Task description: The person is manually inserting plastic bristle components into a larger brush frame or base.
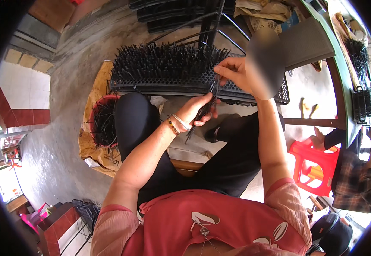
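Observation:
My left hand (188, 112) is closed round a bundle of thin black strips (203, 112), just in front of a black perforated rack (236, 90). Thumb and fingers of my right hand (236, 73) are pinched together over the rack's right part, at the upper end of a thin black strip. Many similar black pieces (159, 62) stand upright in the rack's holes, dense on the left and middle. Bare holes show along the near edge and to the right. A blurred dark patch hides part of my right wrist and the rack's right end.
Left of my knee, a red tub (95, 117) full of black strips stands on a brown paper sack (86, 141). Black metal legs (206, 36) rise behind the rack. To the right are a green-edged table (351, 138), a red plastic stool (296, 162) and another person in plaid (356, 181).

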The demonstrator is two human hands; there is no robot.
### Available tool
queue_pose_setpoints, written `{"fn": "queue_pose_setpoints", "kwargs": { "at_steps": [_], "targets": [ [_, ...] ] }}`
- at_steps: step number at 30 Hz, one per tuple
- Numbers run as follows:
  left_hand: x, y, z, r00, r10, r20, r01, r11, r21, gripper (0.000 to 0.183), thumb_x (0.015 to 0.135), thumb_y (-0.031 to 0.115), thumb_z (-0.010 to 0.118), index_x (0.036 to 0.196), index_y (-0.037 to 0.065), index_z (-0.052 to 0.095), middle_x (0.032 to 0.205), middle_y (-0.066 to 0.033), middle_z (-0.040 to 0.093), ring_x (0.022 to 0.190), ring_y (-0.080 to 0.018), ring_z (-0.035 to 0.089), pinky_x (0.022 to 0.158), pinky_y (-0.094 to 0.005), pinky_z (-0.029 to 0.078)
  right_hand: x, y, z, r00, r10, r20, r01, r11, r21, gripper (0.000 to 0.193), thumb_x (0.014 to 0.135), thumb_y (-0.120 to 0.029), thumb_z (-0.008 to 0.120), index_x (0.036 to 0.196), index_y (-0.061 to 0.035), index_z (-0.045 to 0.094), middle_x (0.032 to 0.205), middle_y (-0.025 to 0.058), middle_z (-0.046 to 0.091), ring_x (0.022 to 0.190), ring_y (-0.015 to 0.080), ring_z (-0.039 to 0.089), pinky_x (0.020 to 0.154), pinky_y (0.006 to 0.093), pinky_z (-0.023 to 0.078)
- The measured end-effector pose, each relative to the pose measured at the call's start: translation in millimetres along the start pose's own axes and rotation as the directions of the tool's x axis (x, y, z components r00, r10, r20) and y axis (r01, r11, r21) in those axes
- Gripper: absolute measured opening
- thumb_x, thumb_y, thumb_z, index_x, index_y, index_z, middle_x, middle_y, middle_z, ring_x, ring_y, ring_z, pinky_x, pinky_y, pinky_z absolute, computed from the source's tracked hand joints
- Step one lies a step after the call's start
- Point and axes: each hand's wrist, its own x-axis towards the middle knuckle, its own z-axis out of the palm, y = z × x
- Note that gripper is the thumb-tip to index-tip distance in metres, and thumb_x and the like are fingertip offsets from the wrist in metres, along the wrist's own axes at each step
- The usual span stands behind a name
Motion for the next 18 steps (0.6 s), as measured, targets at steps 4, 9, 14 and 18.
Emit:
{"fn": "queue_pose_setpoints", "kwargs": {
  "at_steps": [4,9,14,18],
  "targets": [
    [-2,-1,2,0.999,0.029,-0.027,-0.027,0.997,0.073,0.044,0.096,0.045,0.043,0.112,0.006,0.052,0.078,-0.0056,0.058,0.051,-0.0047,0.042,0.037,-0.0154,0.027,6,9,-1,0.998,0.054,0.042,-0.057,0.996,0.062,0.019,0.086,-0.015,0.065,0.089,0.004,0.066,0.069,0.0043,0.064,0.064,0.0084,0.061,0.059,0.02,0.046],
    [-4,2,4,0.996,0.054,-0.073,-0.047,0.994,0.096,0.039,0.096,0.041,0.046,0.111,0.006,0.052,0.08,-0.0057,0.057,0.052,-0.0043,0.041,0.038,-0.0153,0.026,8,16,5,0.993,-0.025,0.113,-0.004,0.97,0.244,0.013,0.084,-0.007,0.066,0.09,0.004,0.064,0.077,0.0063,0.065,0.067,0.0103,0.062,0.062,0.0221,0.049],
    [-3,2,-3,0.998,0.047,-0.039,-0.048,0.999,-0.026,0.041,0.095,0.044,0.047,0.106,0.005,0.055,0.087,-0.0094,0.059,0.056,-0.0049,0.042,0.038,-0.0154,0.028,-3,5,-8,0.933,-0.141,-0.331,0.183,0.978,0.1,0.011,0.082,-0.003,0.067,0.088,0.0046,0.062,0.081,0.0079,0.066,0.072,0.0128,0.063,0.066,0.0256,0.051],
    [-9,3,-8,0.999,0.045,0.014,-0.044,0.994,-0.097,0.042,0.094,0.045,0.047,0.105,0.006,0.057,0.087,-0.0074,0.06,0.058,-0.0061,0.046,0.042,-0.0176,0.035,-40,-9,28,0.697,-0.678,-0.232,0.398,0.636,-0.662,0.014,0.074,-0.001,0.068,0.087,-0.0022,0.062,0.08,0.0061,0.064,0.075,0.019,0.064,0.067,0.0304,0.051]
  ]
}}
